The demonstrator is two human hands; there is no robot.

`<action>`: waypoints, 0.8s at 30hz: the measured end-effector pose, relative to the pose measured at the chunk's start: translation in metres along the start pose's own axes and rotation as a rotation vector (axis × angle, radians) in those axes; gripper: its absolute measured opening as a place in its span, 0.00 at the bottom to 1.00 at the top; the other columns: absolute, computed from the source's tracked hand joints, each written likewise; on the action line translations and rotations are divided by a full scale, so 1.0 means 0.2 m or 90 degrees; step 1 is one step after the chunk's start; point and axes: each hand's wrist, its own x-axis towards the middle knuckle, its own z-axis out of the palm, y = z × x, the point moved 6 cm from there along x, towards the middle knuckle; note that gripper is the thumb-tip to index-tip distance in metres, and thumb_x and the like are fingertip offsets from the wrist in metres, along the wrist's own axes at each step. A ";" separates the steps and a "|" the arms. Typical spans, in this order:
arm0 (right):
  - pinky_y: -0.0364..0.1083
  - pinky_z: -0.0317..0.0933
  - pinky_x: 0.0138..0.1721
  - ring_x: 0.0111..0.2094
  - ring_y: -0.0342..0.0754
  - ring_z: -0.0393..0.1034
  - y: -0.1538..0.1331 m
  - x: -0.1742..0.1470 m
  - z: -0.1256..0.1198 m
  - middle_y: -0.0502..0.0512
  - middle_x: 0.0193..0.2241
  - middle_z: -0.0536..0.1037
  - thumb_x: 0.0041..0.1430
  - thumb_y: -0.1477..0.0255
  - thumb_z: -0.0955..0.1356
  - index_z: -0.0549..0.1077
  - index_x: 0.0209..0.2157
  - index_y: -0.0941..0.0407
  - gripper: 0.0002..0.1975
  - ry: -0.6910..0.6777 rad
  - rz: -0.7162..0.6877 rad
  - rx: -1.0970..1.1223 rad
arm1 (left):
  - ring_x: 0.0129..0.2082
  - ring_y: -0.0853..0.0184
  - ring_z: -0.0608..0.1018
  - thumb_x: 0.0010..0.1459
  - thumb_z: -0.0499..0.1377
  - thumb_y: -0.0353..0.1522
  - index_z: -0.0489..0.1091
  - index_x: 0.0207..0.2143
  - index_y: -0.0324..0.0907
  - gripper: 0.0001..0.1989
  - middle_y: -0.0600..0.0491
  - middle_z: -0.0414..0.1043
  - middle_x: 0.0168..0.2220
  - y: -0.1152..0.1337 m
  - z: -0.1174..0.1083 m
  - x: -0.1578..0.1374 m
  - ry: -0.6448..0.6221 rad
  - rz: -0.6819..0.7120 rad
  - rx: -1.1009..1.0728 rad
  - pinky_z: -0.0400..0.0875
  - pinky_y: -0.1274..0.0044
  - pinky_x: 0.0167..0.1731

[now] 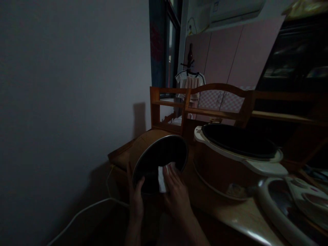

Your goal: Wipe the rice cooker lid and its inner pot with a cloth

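Note:
A round inner pot point(143, 147) with a dark inside and tan outside is tilted so its mouth faces me. My left hand point(136, 196) grips its lower left rim, thumb over the edge and fingers along the outer wall. Inside the mouth, near the lower right rim, my right hand point(175, 186) is closed on a folded white cloth or tissue point(161, 179); which of the two I cannot tell. To the right stands a large cooker body point(217, 167) with a pale rim and side handles, its top uncovered. The cooker lid point(284, 205) lies at the right front.
A wooden desk point(225, 212) with a raised shelf frame point(217, 87) carries these things. The wall point(77, 85) is close on the left. A white cord point(89, 206) runs down beside the desk. Behind are pink cabinets point(233, 54) and hanging clothes point(191, 80).

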 end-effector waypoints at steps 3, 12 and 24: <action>0.62 0.46 0.64 0.65 0.58 0.48 0.03 0.02 0.13 0.60 0.62 0.61 0.58 0.74 0.65 0.60 0.63 0.57 0.30 -0.023 0.049 -0.063 | 0.66 0.65 0.52 0.60 0.56 0.37 0.48 0.65 0.53 0.33 0.57 0.47 0.68 0.00 0.03 0.02 -0.020 -0.015 -0.009 0.48 0.72 0.63; 0.56 0.50 0.63 0.63 0.51 0.55 -0.06 -0.05 0.10 0.57 0.60 0.66 0.68 0.68 0.59 0.64 0.60 0.54 0.21 -0.050 0.045 0.059 | 0.61 0.61 0.63 0.54 0.61 0.35 0.51 0.64 0.49 0.37 0.51 0.62 0.61 -0.14 0.09 -0.10 0.081 -0.029 -0.013 0.55 0.69 0.61; 0.54 0.59 0.59 0.61 0.52 0.58 0.08 -0.11 0.02 0.56 0.60 0.65 0.67 0.71 0.59 0.63 0.61 0.54 0.22 -0.105 0.054 -0.094 | 0.58 0.59 0.68 0.54 0.59 0.34 0.57 0.62 0.49 0.32 0.51 0.68 0.56 -0.24 0.08 -0.13 0.123 -0.032 -0.043 0.56 0.64 0.60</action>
